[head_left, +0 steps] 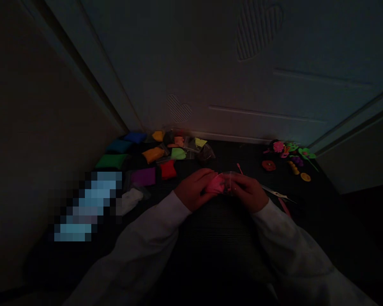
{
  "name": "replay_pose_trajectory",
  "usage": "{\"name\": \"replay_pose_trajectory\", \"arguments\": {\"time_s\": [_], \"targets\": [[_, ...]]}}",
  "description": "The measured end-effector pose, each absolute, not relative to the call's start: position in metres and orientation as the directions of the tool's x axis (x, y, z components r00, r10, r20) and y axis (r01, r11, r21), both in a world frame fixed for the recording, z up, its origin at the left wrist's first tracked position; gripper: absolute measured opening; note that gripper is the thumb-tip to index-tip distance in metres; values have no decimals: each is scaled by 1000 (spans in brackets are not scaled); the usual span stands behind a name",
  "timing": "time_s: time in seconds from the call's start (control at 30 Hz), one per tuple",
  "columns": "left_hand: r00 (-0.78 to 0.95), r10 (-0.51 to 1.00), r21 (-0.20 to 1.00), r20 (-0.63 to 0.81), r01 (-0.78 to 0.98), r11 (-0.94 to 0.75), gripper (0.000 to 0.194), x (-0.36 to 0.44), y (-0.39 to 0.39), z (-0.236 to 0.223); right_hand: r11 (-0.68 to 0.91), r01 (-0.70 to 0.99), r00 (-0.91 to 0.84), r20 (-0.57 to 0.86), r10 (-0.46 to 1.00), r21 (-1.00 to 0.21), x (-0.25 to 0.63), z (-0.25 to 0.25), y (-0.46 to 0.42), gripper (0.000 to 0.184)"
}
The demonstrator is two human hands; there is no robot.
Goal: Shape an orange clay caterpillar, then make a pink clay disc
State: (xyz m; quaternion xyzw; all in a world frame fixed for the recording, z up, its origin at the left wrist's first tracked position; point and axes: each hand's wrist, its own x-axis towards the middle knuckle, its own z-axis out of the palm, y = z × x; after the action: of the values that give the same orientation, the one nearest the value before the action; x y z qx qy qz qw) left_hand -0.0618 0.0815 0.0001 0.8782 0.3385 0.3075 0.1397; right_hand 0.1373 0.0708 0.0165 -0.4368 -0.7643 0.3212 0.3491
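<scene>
Between my hands, above the dark table, is a clear plastic bag of pink modelling clay (pixel 215 184). My left hand (pixel 194 189) is closed around the clay-filled end of the bag. On the other side my right hand (pixel 249 192) grips the clear, loose end of the same bag. A thin pink stick tool (pixel 239 168) lies just beyond the bag. Scissors (pixel 279 194) rest beside my right wrist, with a pink-red strip-like tool (pixel 284 206) near them. The light is dim, so fingertip detail is hard to make out.
Bags of coloured clay, among them a green bag (pixel 111 161), a purple bag (pixel 143 176) and a red bag (pixel 168 170), lie to the left. A blurred bright screen (pixel 89 206) sits nearer. Small clay shapes, including a pink flower (pixel 278 147), lie right. A pale panel (pixel 191 63) stands behind.
</scene>
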Motion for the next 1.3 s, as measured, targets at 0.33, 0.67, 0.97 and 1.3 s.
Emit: {"name": "replay_pose_trajectory", "arguments": {"time_s": [0.33, 0.67, 0.97, 1.3], "targets": [[509, 706, 561, 494, 434, -705, 45, -60, 81, 6, 404, 510, -371, 230, 900, -760, 143, 21, 73, 34], [455, 828, 868, 326, 203, -453, 42, -60, 79, 7, 439, 493, -388, 261, 884, -751, 143, 24, 72, 36], [373, 876, 853, 307, 300, -427, 27, -56, 76, 8, 472, 525, -427, 260, 866, -708, 138, 21, 68, 38], [351, 925, 986, 144, 23, -163, 31, -50, 73, 9, 485, 576, -422, 269, 866, -658, 141, 24, 66, 36]]}}
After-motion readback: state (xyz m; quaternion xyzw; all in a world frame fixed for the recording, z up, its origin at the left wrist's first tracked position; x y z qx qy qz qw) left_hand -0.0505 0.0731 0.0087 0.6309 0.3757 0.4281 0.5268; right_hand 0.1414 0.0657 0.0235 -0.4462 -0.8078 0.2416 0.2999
